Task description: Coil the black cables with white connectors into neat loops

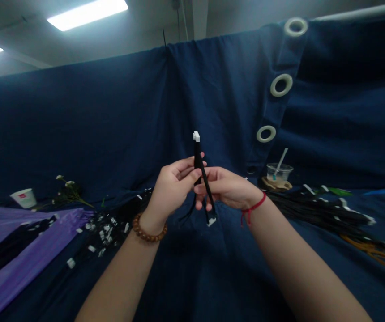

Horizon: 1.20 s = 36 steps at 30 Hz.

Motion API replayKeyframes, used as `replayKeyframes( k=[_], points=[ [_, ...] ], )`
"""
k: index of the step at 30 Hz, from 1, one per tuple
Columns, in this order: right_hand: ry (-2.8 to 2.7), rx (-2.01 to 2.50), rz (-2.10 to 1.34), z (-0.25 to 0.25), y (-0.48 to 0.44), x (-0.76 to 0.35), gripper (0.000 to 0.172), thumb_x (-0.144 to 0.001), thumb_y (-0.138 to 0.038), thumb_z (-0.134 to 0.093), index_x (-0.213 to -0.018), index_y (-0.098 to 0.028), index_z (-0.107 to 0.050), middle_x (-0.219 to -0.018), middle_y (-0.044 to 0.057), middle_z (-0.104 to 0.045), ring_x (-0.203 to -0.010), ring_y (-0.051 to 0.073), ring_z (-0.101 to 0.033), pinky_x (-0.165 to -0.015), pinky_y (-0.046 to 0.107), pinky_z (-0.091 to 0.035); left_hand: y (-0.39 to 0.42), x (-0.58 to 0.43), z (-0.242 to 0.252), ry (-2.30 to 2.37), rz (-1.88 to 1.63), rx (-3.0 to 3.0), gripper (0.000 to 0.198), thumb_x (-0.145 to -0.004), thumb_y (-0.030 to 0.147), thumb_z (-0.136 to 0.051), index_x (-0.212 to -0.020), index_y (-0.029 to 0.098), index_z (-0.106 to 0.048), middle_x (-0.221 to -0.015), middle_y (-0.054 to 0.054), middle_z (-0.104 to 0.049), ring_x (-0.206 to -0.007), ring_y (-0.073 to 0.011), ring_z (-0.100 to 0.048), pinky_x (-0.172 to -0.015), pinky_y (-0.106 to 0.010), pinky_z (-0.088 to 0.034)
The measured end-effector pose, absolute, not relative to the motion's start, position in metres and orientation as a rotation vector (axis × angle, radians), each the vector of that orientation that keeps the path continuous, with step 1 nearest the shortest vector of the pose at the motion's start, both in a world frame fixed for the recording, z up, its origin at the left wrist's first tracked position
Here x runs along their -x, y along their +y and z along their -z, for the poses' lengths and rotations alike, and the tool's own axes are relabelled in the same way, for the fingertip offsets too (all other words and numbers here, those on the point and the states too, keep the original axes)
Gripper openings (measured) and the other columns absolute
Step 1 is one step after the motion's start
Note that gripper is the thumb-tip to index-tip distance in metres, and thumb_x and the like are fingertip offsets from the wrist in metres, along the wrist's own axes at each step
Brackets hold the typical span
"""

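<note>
In the middle of the head view, a black wire harness point(197, 150) is held up in front of the blue cloth. A white connector point(196, 136) tops it, and another white connector point(211, 221) hangs at a lower end beside loose dark wire ends. My left hand point(174, 183), with a beaded bracelet at the wrist, pinches the harness between thumb and fingers. Close against it, my right hand point(224, 185), with a red cord at the wrist, has its fingers closed around the lower part of the same harness. The fingers hide part of the wires.
Dark wires with white connectors point(103, 232) lie at left beside purple plastic point(41, 255) and a paper cup point(24, 198). More black harnesses point(320, 210) lie at right, near orange cords point(374, 252) and a clear cup point(280, 171). A blue curtain point(112, 112) stands behind.
</note>
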State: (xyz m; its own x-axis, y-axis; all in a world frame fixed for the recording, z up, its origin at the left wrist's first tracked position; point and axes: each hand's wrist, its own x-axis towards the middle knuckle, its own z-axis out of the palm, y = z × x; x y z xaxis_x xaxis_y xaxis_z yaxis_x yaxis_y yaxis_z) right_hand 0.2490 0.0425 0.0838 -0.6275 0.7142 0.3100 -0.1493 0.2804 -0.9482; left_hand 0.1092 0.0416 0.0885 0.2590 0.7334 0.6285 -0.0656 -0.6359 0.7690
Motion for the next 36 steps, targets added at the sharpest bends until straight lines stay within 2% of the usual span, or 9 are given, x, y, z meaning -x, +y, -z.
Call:
replayKeyframes(
  k=[2,3,8,12,15,18,24,31,36],
  points=[
    [-1.871,0.572,-1.346,-0.082,0.042,-0.245,0.013,-0.074,-0.019,-0.058,-0.081,-0.012,-0.05,-0.059,-0.001,-0.057,-0.048,0.011,-0.059,-0.042,0.018,-0.046,0.042,-0.11,-0.087,0.67,-1.4,-1.855,0.036,-0.082,0.034,-0.053,-0.112,0.016,-0.059,-0.121,-0.01,-0.058,-0.08,-0.0187,-0.066,-0.056,-0.023,-0.053],
    [-1.901,0.601,-1.282,-0.081,0.043,-0.244,0.01,-0.076,-0.02,-0.055,-0.079,-0.012,-0.05,-0.056,-0.001,-0.056,-0.046,0.01,-0.057,-0.042,0.018,-0.045,0.043,-0.11,-0.087,0.691,-1.388,-1.88,0.038,-0.084,0.037,-0.049,-0.116,0.018,-0.056,-0.124,-0.01,-0.055,-0.081,-0.019,-0.066,-0.055,-0.023,-0.053],
    [-2.053,0.698,-0.933,-0.079,0.043,-0.241,0.011,-0.076,-0.012,-0.046,-0.067,-0.012,-0.052,-0.055,0.001,-0.056,-0.049,0.01,-0.054,-0.047,0.02,-0.043,0.051,-0.11,-0.082,0.677,-1.347,-2.038,0.046,-0.086,0.033,-0.046,-0.13,0.02,-0.041,-0.132,-0.008,-0.047,-0.116,-0.0222,-0.048,-0.088,-0.028,-0.047],
    [-2.089,0.697,-0.652,-0.084,0.038,-0.243,0.015,-0.075,-0.009,-0.045,-0.062,-0.013,-0.052,-0.063,0.001,-0.057,-0.061,0.01,-0.052,-0.061,0.022,-0.042,0.053,-0.103,-0.084,0.615,-1.156,-2.094,0.055,-0.082,0.034,-0.053,-0.132,0.019,-0.036,-0.126,-0.01,-0.052,-0.119,-0.0241,-0.044,-0.089,-0.029,-0.045],
    [-2.093,0.679,-0.518,-0.089,0.034,-0.246,0.014,-0.078,-0.012,-0.045,-0.07,-0.013,-0.056,-0.074,0.002,-0.059,-0.071,0.012,-0.053,-0.07,0.024,-0.041,0.048,-0.096,-0.088,0.574,-0.987,-2.159,0.055,-0.079,0.035,-0.057,-0.129,0.017,-0.04,-0.119,-0.01,-0.055,-0.112,-0.0243,-0.049,-0.09,-0.032,-0.044],
    [-2.071,0.693,-0.455,-0.091,0.035,-0.252,0.018,-0.084,-0.022,-0.042,-0.078,-0.013,-0.056,-0.077,0.002,-0.058,-0.072,0.012,-0.054,-0.066,0.023,-0.041,0.044,-0.092,-0.092,0.541,-0.858,-2.231,0.055,-0.077,0.035,-0.059,-0.125,0.014,-0.043,-0.118,-0.012,-0.055,-0.108,-0.025,-0.052,-0.093,-0.036,-0.041],
    [-1.929,0.818,-0.237,-0.093,0.041,-0.267,0.019,-0.084,-0.026,-0.044,-0.079,-0.014,-0.057,-0.067,-0.001,-0.052,-0.063,0.011,-0.047,-0.057,0.022,-0.034,0.048,-0.083,-0.091,0.607,-0.857,-2.345,0.064,-0.076,0.034,-0.06,-0.133,0.018,-0.036,-0.138,-0.009,-0.04,-0.126,-0.0237,-0.036,-0.106,-0.036,-0.026],
    [-1.891,0.936,-0.076,-0.094,0.04,-0.269,0.018,-0.084,-0.023,-0.044,-0.075,-0.014,-0.057,-0.066,0.0,-0.053,-0.061,0.011,-0.046,-0.056,0.023,-0.031,0.054,-0.085,-0.083,0.801,-1.037,-2.272,0.059,-0.075,0.035,-0.06,-0.13,0.022,-0.042,-0.127,-0.008,-0.052,-0.119,-0.0249,-0.045,-0.102,-0.039,-0.034],
    [-2.122,0.927,-0.167,-0.084,0.045,-0.255,0.018,-0.086,-0.022,-0.042,-0.081,-0.012,-0.057,-0.074,0.004,-0.059,-0.065,0.013,-0.052,-0.06,0.024,-0.037,0.05,-0.094,-0.082,0.707,-1.105,-2.296,0.076,-0.068,0.027,-0.068,-0.136,0.02,-0.033,-0.138,-0.01,-0.039,-0.127,-0.0265,-0.034,-0.105,-0.04,-0.029]
  ],
)
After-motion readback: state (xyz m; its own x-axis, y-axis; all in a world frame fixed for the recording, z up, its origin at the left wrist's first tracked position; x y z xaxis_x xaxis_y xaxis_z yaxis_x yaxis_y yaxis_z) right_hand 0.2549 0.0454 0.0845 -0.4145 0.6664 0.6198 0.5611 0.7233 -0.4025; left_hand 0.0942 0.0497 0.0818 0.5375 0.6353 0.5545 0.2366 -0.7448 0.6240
